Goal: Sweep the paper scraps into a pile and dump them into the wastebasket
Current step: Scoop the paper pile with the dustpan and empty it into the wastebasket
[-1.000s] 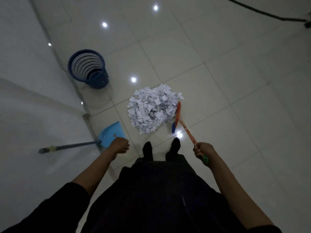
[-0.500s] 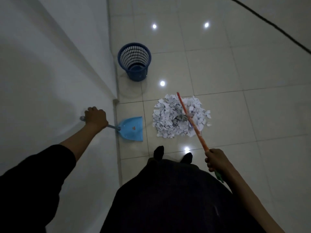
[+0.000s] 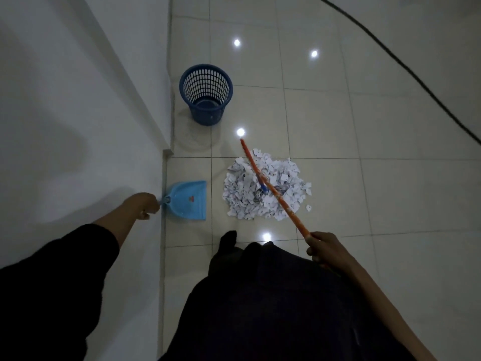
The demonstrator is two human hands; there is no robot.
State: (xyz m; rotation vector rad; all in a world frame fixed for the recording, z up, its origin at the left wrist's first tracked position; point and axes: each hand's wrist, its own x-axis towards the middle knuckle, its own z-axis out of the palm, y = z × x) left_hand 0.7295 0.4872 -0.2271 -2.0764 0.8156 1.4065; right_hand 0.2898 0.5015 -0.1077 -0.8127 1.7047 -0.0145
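White paper scraps (image 3: 243, 196) lie in one round pile on the tiled floor ahead of my feet. An orange broom (image 3: 276, 196) crosses over the pile, its blue head resting in the middle of the scraps; my right hand (image 3: 324, 246) grips the near end of the stick. A light blue dustpan (image 3: 188, 200) stands on the floor left of the pile, by the wall corner. My left hand (image 3: 145, 205) is closed on its handle, which the hand hides. The dark blue mesh wastebasket (image 3: 205, 93) stands upright beyond the dustpan, empty as far as I can see.
A white wall (image 3: 78, 113) fills the left side and ends in a corner (image 3: 166, 152) just behind the dustpan. A black cable (image 3: 406, 66) runs diagonally across the floor at the far right. Ceiling lights reflect on the glossy tiles. My dark-clothed legs fill the bottom.
My left hand has gone from reaching toward the dustpan handle to gripping it close to the pan. The broom has swung from the pile's right side to lie across it. My view has turned.
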